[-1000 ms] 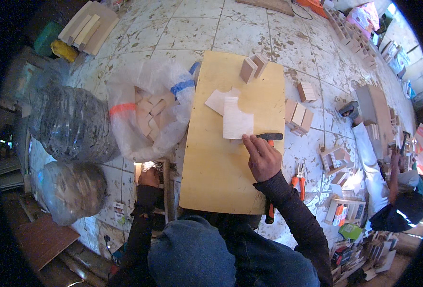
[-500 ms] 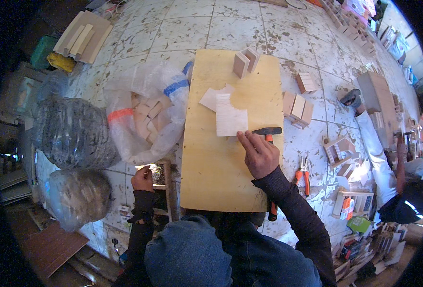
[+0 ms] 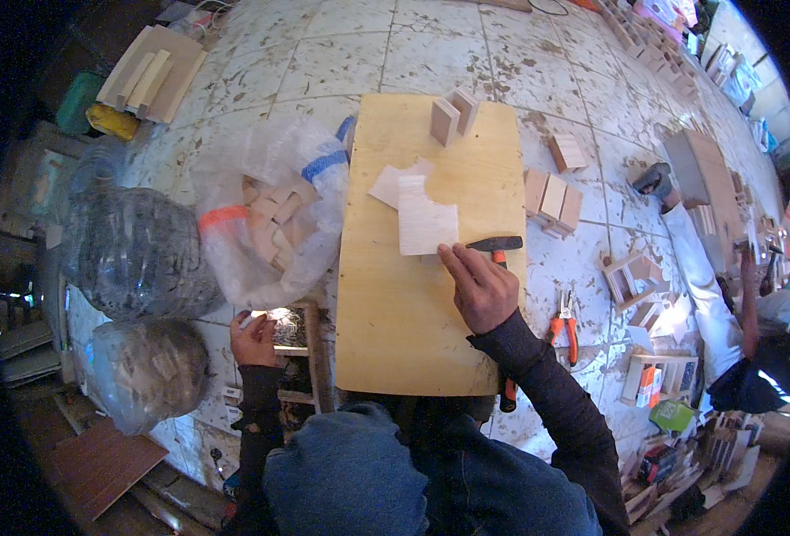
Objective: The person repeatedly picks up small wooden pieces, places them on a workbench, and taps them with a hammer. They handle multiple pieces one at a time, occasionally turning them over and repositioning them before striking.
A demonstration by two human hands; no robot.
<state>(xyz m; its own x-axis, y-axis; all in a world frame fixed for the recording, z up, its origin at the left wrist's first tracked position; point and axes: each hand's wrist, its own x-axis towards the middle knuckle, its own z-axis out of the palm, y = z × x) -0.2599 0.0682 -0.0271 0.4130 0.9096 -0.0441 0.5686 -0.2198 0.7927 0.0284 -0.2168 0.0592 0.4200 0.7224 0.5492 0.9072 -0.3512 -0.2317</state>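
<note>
On the yellow board (image 3: 395, 330) in front of me lies a thin pale wooden piece (image 3: 426, 223) with a curved notch, partly over a second notched piece (image 3: 388, 186). My right hand (image 3: 482, 290) is closed at the upper piece's near right corner, fingertips gripping it. Just beyond its knuckles rests a hammer (image 3: 495, 243), whose handle runs under the wrist. My left hand (image 3: 254, 342) is at the left, by a wooden compartment box (image 3: 313, 344) with small bright bits in it. Its fingers are drawn together; what they hold, if anything, is too small to make out.
Left of the board stands a clear bag (image 3: 225, 259) of wood offcuts. Orange-handled pliers (image 3: 566, 329) and stacked wooden blocks (image 3: 553, 204) lie to the right. Two small panels (image 3: 453, 116) stand at the board's far end. Another person's leg (image 3: 694, 268) reaches in at the right.
My left hand has moved left, off the bright compartment to the box's side. My right hand stays at the wooden piece's corner. The whole view has shifted slightly.
</note>
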